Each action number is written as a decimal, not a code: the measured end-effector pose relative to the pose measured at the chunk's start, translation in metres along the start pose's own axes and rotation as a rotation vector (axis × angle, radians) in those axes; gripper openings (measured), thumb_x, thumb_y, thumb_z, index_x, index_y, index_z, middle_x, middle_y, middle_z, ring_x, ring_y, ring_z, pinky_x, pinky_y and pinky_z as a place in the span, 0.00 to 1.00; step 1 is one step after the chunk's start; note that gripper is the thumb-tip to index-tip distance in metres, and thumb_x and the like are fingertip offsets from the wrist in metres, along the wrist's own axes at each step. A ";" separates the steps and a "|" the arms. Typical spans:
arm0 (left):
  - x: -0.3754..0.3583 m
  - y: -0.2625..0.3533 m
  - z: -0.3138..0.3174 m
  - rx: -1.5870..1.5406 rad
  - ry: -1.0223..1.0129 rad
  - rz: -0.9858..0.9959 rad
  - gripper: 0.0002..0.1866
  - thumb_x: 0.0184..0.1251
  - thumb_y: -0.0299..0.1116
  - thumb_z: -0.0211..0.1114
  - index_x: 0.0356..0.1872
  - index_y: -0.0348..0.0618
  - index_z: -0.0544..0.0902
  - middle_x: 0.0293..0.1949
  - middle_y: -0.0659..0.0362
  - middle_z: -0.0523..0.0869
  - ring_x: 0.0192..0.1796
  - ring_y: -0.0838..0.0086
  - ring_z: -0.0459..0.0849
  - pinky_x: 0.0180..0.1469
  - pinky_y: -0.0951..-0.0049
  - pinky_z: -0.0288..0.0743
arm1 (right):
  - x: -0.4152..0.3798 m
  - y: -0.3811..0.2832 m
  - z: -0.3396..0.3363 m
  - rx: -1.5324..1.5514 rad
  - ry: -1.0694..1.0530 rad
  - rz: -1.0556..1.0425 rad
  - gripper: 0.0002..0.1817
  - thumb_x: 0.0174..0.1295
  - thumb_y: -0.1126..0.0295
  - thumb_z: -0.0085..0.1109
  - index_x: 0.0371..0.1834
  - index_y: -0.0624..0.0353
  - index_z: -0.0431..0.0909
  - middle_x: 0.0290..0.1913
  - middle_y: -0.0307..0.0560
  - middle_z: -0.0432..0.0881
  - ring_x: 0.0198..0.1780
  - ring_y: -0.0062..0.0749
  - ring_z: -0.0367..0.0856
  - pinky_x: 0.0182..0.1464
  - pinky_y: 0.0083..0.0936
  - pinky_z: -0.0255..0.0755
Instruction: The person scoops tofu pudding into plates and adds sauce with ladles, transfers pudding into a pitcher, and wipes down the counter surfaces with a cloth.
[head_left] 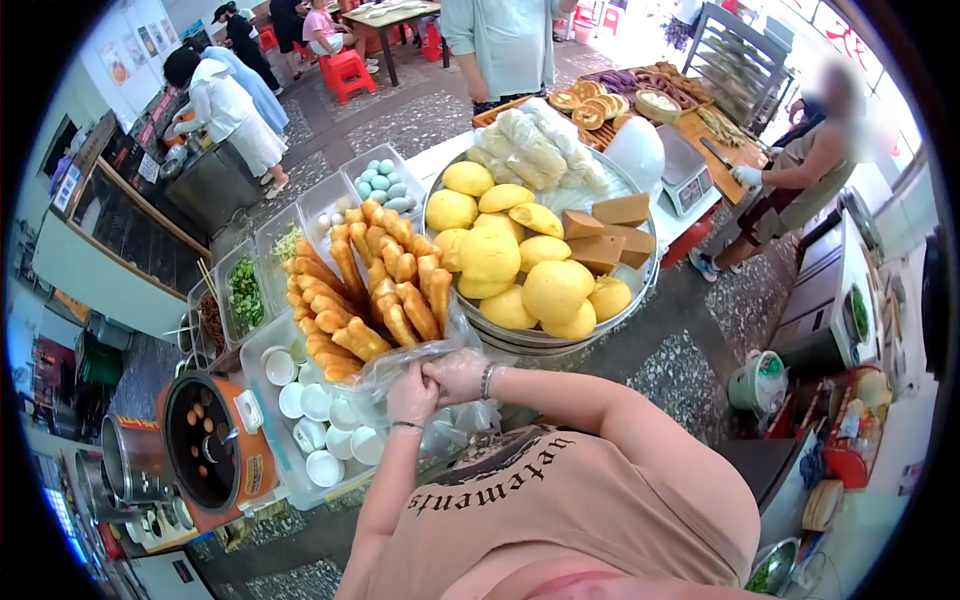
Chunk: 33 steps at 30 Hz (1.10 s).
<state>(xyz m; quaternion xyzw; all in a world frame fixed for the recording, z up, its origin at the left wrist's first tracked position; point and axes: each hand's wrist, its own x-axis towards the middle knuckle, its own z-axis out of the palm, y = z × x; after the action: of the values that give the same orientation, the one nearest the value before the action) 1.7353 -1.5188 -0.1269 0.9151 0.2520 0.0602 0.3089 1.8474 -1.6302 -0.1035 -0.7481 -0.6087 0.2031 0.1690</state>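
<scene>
Both hands wear thin clear gloves and meet in front of the fried dough sticks. My left hand is closed on a clear plastic bag at its gathered edge. Touching it on the right, my right hand is closed on the same bag. The dough sticks stand in a dense bundle just beyond the bag. White cups lie in a clear tub to the left. To the right, a large round steamer holds yellow buns and brown blocks.
A cooker with eggs is at the left, near tubs of greens and pale blue eggs. A scale sits at the right. One person stands across the table; another holds a knife at a board.
</scene>
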 end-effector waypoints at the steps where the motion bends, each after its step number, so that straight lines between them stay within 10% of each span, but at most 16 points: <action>1: -0.001 0.001 -0.001 0.037 -0.002 0.000 0.12 0.60 0.40 0.58 0.42 0.46 0.78 0.33 0.44 0.83 0.37 0.46 0.82 0.39 0.49 0.74 | 0.000 0.001 0.005 -0.007 0.052 -0.019 0.25 0.50 0.45 0.65 0.39 0.53 0.73 0.33 0.50 0.83 0.37 0.48 0.83 0.39 0.42 0.76; 33: -0.003 0.002 0.000 0.059 0.030 0.068 0.15 0.62 0.40 0.55 0.44 0.46 0.82 0.35 0.43 0.84 0.38 0.46 0.82 0.41 0.51 0.75 | -0.008 0.006 0.016 -0.009 0.306 -0.109 0.20 0.49 0.49 0.65 0.34 0.51 0.75 0.29 0.48 0.82 0.31 0.47 0.82 0.34 0.41 0.76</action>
<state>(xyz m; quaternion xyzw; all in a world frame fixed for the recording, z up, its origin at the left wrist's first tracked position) 1.7335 -1.5218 -0.1258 0.9309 0.2269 0.0768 0.2757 1.8432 -1.6393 -0.1196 -0.7370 -0.6163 0.0746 0.2672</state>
